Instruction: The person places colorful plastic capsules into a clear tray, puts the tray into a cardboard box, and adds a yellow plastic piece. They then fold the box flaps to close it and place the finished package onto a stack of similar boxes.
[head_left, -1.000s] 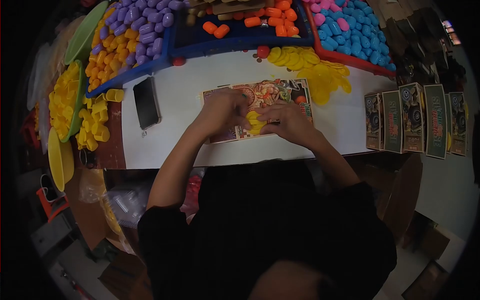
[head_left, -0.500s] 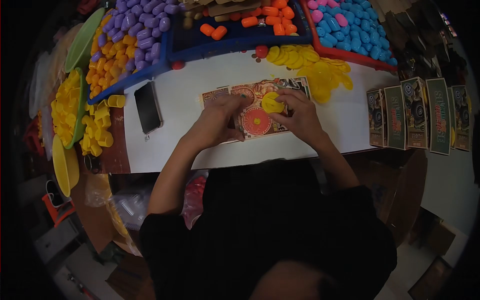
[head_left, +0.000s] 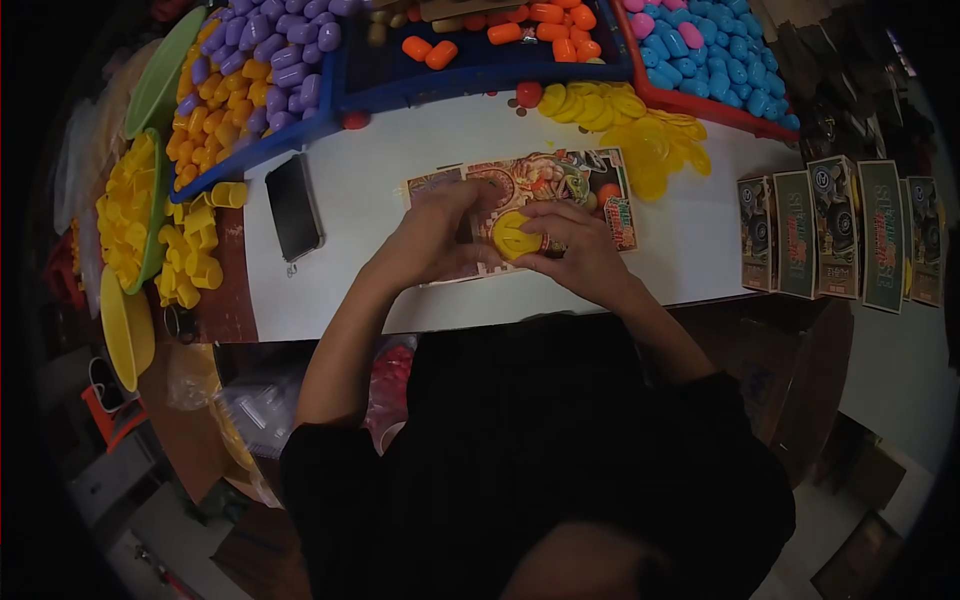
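Note:
A flat printed cardboard panel (head_left: 555, 180) with a colourful design lies on the white table sheet. My left hand (head_left: 435, 235) grips its left part, fingers over the far side and thumb toward the near edge. A round yellow plastic disc (head_left: 512, 236) is held in my right hand (head_left: 582, 245) between thumb and fingers. The disc sits low over the middle of the panel, covering the round opening there. The fingertips of my left hand are close beside it.
A phone (head_left: 292, 210) lies on the left. Yellow discs (head_left: 650, 150) are heaped at the back right. Behind stand a blue tray (head_left: 480, 78) with orange capsules and a red tray (head_left: 715, 105) with blue ones. Printed boxes (head_left: 835, 225) stand on the right.
My right hand has moved left with the yellow disc, from the panel's upper right to over its round opening. My left hand stays on the panel.

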